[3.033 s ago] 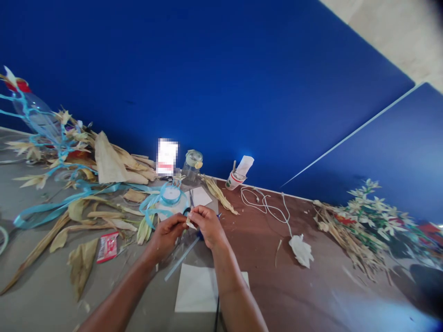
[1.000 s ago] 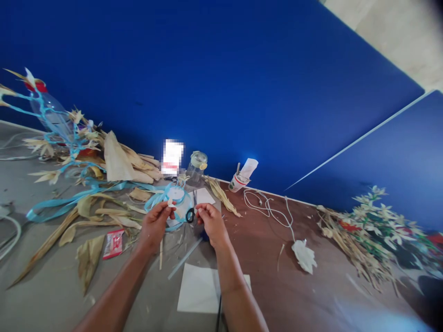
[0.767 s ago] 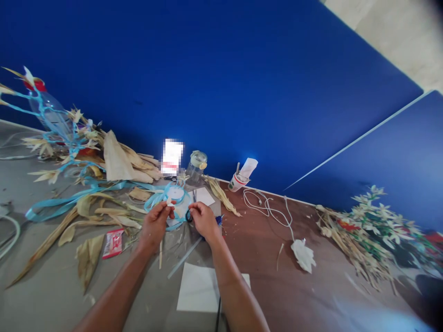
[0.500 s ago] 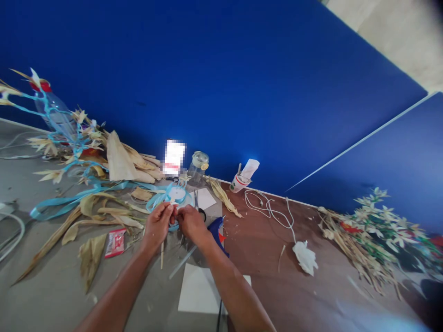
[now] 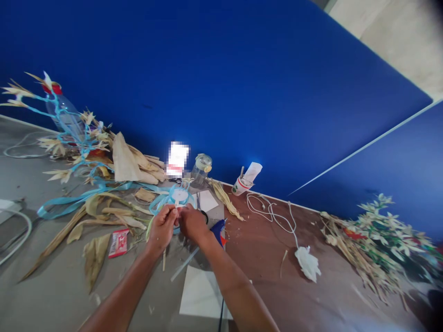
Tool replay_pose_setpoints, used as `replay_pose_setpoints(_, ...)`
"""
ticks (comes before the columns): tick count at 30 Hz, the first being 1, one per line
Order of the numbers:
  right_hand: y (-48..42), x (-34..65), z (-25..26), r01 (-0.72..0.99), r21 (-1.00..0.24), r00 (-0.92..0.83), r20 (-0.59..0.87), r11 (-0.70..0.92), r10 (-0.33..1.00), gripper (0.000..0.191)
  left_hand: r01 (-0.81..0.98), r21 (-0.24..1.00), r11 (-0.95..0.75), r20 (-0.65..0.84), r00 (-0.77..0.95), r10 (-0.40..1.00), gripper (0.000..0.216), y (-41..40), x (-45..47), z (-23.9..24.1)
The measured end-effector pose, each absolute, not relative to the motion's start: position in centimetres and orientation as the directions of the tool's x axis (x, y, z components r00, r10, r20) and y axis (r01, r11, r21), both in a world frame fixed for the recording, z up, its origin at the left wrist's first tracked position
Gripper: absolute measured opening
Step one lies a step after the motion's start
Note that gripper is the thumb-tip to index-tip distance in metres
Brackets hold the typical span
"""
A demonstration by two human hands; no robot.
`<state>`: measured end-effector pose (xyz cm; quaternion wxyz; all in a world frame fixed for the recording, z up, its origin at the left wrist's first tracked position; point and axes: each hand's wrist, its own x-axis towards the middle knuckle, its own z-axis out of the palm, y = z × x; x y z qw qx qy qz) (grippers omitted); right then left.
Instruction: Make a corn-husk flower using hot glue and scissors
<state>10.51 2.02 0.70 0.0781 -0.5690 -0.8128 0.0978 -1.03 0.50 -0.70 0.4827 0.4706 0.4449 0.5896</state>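
My left hand point(image 5: 162, 226) and my right hand point(image 5: 192, 222) meet at the middle of the table, fingertips pinched together. Between them a small pale piece point(image 5: 178, 203), perhaps dried husk, sticks up; the fingers cover most of it. Just behind lies a roll of light-blue ribbon point(image 5: 180, 195), its loose loops spreading left. Dark-handled scissors point(image 5: 204, 216) rest beyond my right hand, partly hidden. A blue glue gun point(image 5: 217, 230) with an orange part lies beside my right wrist, half covered by the forearm.
Dried husks point(image 5: 97, 253) and a red-and-white packet point(image 5: 118, 243) lie left. Blue-stemmed husk flowers point(image 5: 65, 138) lean by a plastic bottle point(image 5: 64, 110). A glass jar point(image 5: 201, 169), a cup point(image 5: 241, 185), a white cable point(image 5: 270, 210) and white-flowered stems point(image 5: 384, 226) stand or lie along the blue partition.
The whole view has shifted slightly, so things sit a little further right. My hands stay together around the pale piece, with the fingers slightly repositioned.
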Motion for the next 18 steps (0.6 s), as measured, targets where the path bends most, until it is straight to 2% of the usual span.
replay_pose_setpoints(3, 2.0, 11.8, 1.6, 0.861, -0.462, -0.199, 0.074, 0.211, 0.977, 0.013, -0.141, 0.98, -0.141, 0.126, -0.111, 0.986, 0.023, 0.3, -0.9, -0.1)
replay_pose_setpoints(7, 2.2, 13.4, 1.7, 0.746, -0.661, -0.041, 0.068, 0.076, 0.997, 0.011, -0.101, 0.983, -0.153, 0.142, -0.109, 0.984, 0.02, 0.2, -0.8, -0.2)
replay_pose_setpoints(9, 2.0, 13.8, 1.5, 0.55, -0.835, 0.035, 0.038, 0.012, 0.999, 0.01, -0.112, 0.981, -0.156, 0.147, -0.09, 0.985, 0.019, 0.3, -0.6, -0.5)
replay_pose_setpoints(11, 1.7, 13.9, 1.3, 0.217, -0.975, 0.071, -0.04, -0.055, 0.997, 0.018, -0.158, 0.976, -0.148, 0.138, -0.076, 0.988, 0.018, 0.3, -0.5, -0.8)
replay_pose_setpoints(14, 0.9, 13.8, 1.6, -0.196, -0.969, 0.012, -0.153, -0.148, 0.988, 0.028, -0.229, 0.964, -0.132, 0.12, -0.064, 0.991, 0.017, 0.2, -0.3, -0.9)
replay_pose_setpoints(16, 0.3, 13.9, 2.1, -0.343, -0.917, -0.036, -0.201, -0.201, 0.979, 0.027, -0.241, 0.964, -0.116, 0.108, -0.046, 0.993, 0.016, 0.2, -0.2, -0.9)
replay_pose_setpoints(18, -0.2, 14.1, 2.7, -0.417, -0.877, -0.068, -0.233, -0.24, 0.97, 0.022, -0.238, 0.968, -0.082, 0.076, -0.032, 0.997, 0.016, 0.1, -0.2, -0.7)
